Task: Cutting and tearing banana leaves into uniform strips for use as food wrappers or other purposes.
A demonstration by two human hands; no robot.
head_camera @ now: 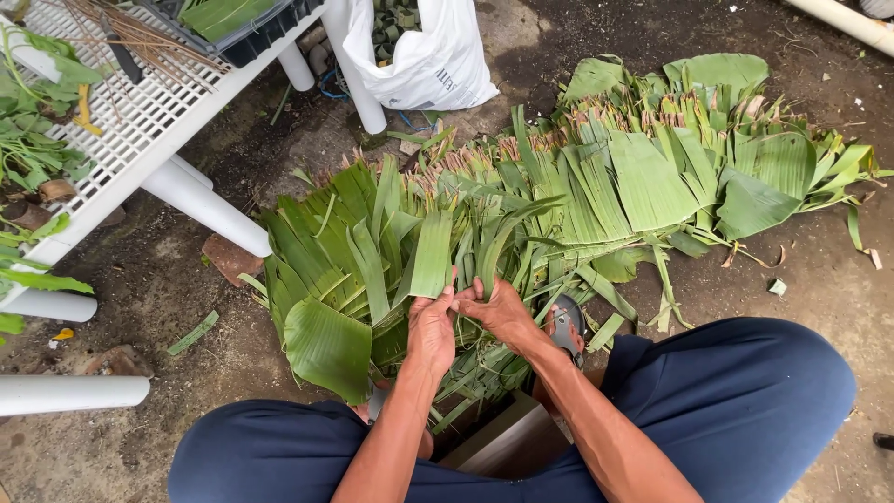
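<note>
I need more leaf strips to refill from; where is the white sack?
In the head view, the white sack stands at top centre on the dirt, behind the leaf pile, against the white table's leg.

Both hands [470, 317] gripping a leaf strip [431, 253], leaf pile [643, 177] on the ground

light: soft, even daylight | shadows: faint | focus: sharp | edges: slight wide-angle bend

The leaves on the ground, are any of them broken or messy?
Mostly they lie in neat overlapping rows. At the far right of the leaf pile, a few leaves are bent and splayed out, with torn scraps loose on the dirt. Both hands, left hand and right hand, pinch one leaf strip.
</note>
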